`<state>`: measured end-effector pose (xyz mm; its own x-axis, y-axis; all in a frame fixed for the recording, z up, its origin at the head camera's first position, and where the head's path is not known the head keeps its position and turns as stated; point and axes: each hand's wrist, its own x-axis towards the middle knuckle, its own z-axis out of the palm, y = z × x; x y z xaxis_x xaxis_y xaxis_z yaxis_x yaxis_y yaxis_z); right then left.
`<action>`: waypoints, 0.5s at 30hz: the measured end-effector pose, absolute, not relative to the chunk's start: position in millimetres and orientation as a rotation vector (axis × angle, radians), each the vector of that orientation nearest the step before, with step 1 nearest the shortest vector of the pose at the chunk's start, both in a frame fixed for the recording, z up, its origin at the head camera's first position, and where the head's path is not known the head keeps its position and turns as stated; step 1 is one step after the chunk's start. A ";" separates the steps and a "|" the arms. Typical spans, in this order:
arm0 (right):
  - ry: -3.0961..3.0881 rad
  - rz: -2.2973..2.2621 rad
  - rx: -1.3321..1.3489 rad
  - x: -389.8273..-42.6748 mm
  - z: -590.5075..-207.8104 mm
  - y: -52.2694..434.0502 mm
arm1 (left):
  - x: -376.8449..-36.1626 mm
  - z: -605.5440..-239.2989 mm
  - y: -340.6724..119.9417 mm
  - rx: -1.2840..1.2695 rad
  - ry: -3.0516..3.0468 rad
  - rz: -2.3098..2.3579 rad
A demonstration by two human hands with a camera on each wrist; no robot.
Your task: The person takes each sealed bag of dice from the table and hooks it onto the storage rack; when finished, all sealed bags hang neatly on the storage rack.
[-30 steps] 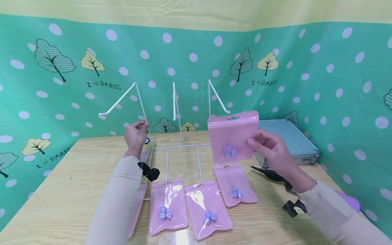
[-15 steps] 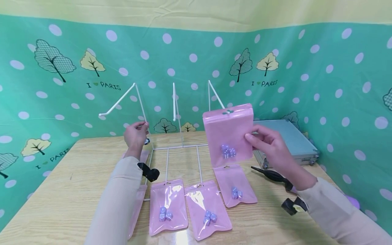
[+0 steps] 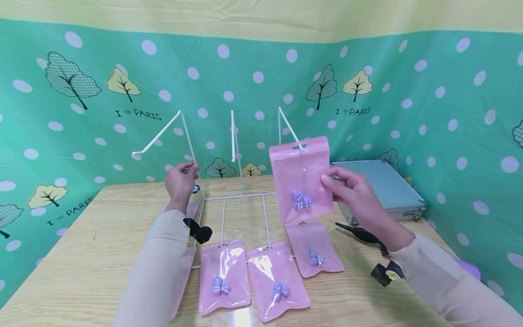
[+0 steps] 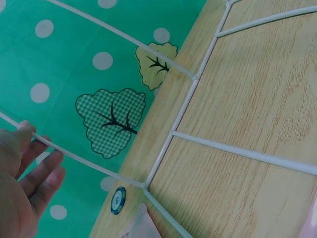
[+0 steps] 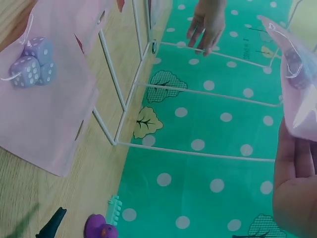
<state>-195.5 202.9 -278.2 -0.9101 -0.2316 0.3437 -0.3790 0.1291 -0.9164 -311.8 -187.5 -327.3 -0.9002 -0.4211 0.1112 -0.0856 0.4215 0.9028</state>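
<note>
My right hand [image 3: 353, 190] pinches the right edge of a pink zip bag [image 3: 304, 170] with several purple dice [image 3: 301, 200] inside. The bag hangs upright in front of the right prong of a white wire rack [image 3: 253, 195], and the prong's tip shows at its hang hole. In the right wrist view, that bag [image 5: 303, 104] stands above my fingers. With thumb and fingers, my left hand [image 3: 181, 181] holds the rack's left upright [image 4: 81, 159]. The middle prong [image 3: 233, 136] and left prong [image 3: 157, 135] carry nothing.
More pink dice bags lie along the rack's base, such as a front one [image 3: 224, 272] and a right one [image 3: 316, 245]; others are partly behind my left arm. A silver case [image 3: 373, 181], black pointed tool [image 3: 361, 233] and purple duck [image 5: 99, 228] are at right. A poker chip [image 4: 118, 200] lies near the rack.
My right hand has moved the bag up and left, bringing its hang hole to the right prong's tip. The left hand has stayed on the upright.
</note>
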 end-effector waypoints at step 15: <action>-2.287 1.812 0.331 -213.2 -280.4 181.3 | -314.5 -330.5 -188.5 0.435 -2.348 -1.449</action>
<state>-213.2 181.3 -280.4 -0.9540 -0.0482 0.2960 -0.2992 0.2215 -0.9281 -314.5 -188.5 -330.5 -0.8928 -0.4313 0.1302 -0.0772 0.4311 0.8990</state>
